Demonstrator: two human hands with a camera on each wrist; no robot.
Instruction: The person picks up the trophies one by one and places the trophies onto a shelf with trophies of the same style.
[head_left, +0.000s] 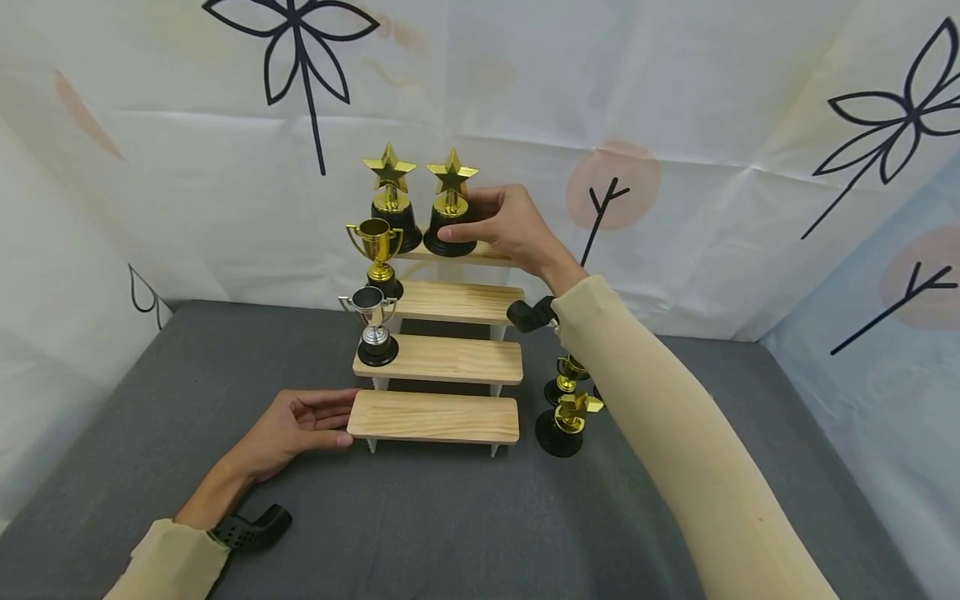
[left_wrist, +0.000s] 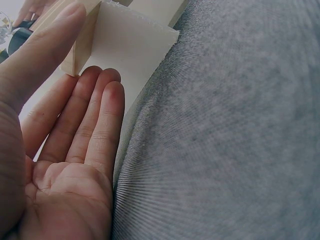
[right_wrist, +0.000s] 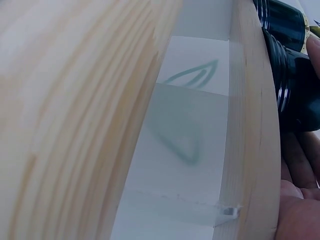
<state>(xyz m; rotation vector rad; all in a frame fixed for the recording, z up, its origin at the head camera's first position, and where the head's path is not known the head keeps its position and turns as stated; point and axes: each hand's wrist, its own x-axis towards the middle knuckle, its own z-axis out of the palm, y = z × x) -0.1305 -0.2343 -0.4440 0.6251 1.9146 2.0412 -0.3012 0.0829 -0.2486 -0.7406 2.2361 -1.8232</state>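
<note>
My right hand [head_left: 504,223] is at the top step, its thumb and fingers around the black base of a gold star trophy [head_left: 450,208]. That trophy stands upright on the top step, beside another gold star trophy [head_left: 390,198]; in the right wrist view its black base [right_wrist: 298,90] is on the board's edge. My left hand [head_left: 296,429] lies at the left end of the lowest step [head_left: 433,417], fingers relaxed and nearly straight. Its fingertips are right at the board's end in the left wrist view, under the thumb [left_wrist: 45,55].
A gold cup trophy [head_left: 380,250] and a silver cup trophy [head_left: 373,321] stand on the left ends of the middle steps. Right of the wooden stand, a gold star trophy [head_left: 564,427] and a gold cup trophy [head_left: 564,383] are on the grey table [head_left: 300,533], partly behind the right sleeve.
</note>
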